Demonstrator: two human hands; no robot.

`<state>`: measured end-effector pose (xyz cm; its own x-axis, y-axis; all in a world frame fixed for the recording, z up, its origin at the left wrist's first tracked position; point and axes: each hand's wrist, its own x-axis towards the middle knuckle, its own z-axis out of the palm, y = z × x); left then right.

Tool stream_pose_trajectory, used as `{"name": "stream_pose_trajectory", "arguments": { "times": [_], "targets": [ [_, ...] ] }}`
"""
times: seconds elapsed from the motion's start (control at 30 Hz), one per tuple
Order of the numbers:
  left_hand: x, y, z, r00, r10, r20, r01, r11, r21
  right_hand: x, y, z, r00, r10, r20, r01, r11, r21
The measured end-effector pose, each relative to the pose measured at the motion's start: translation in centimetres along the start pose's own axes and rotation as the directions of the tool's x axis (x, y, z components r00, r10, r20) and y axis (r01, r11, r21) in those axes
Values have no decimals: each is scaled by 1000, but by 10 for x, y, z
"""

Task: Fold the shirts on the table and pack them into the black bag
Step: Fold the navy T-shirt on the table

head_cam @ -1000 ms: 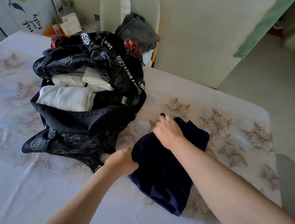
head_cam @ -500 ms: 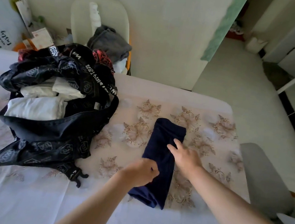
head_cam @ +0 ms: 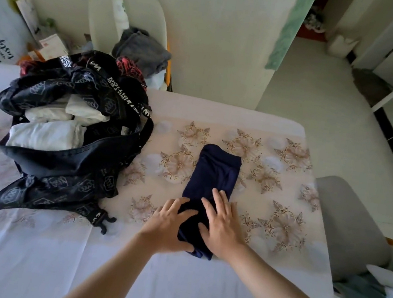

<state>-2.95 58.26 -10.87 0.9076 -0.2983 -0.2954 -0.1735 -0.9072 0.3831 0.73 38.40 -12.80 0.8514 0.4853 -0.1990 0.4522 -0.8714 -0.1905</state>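
Note:
A navy shirt (head_cam: 213, 171) lies folded into a long narrow strip on the flowered tablecloth, right of centre. My left hand (head_cam: 169, 223) rests flat on its near left edge with fingers spread, the thumb at the strip's near end. My right hand (head_cam: 223, 223) presses flat on its near right part, fingers straight. To the left stands the open black bag (head_cam: 66, 166) with white lettering on its straps; folded white shirts (head_cam: 43, 133) lie inside it.
The table (head_cam: 282, 211) ends at the right, where a grey chair (head_cam: 348, 228) stands. Behind the table a white seat (head_cam: 132, 21) holds a grey garment (head_cam: 141, 50). Papers and boxes (head_cam: 51, 42) sit at the back left.
The loosely spread navy shirt was folded into a narrow strip. My left hand let go of its edge and both hands now lie flat on the near half.

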Motion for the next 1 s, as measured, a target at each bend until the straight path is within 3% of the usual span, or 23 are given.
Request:
{"name": "stream_pose_trajectory", "arguments": {
  "times": [0.13,0.23,0.33,0.47,0.63,0.7,0.77,0.87,1.0],
  "targets": [
    [-10,0,7,991,-9,-131,-3,996,-92,-26,-5,3,983,-166,83,167,986,-5],
    [-15,4,8,977,-67,-201,31,984,-174,-37,-4,8,977,-209,45,212,975,-69],
    [-25,10,5,991,-82,-109,63,983,-173,-42,-5,9,968,-249,16,249,959,-134],
    [-36,17,3,992,-113,62,115,993,-34,-52,-19,16,957,-289,-22,281,944,-174],
    [-46,20,16,1000,-23,16,22,998,60,-46,-25,16,972,-208,106,231,924,-304],
    [-47,23,20,999,21,30,-25,991,135,-43,-22,10,975,-198,96,211,966,-148],
    [-47,26,22,999,20,27,-22,994,108,-43,-16,-8,992,-116,46,108,982,157],
    [-45,37,15,991,-110,-76,95,979,-182,-43,2,-30,999,32,13,-34,916,400],
    [-25,46,1,935,-354,-11,310,835,-455,-48,18,-42,979,130,155,-198,779,595]
  ]
}}
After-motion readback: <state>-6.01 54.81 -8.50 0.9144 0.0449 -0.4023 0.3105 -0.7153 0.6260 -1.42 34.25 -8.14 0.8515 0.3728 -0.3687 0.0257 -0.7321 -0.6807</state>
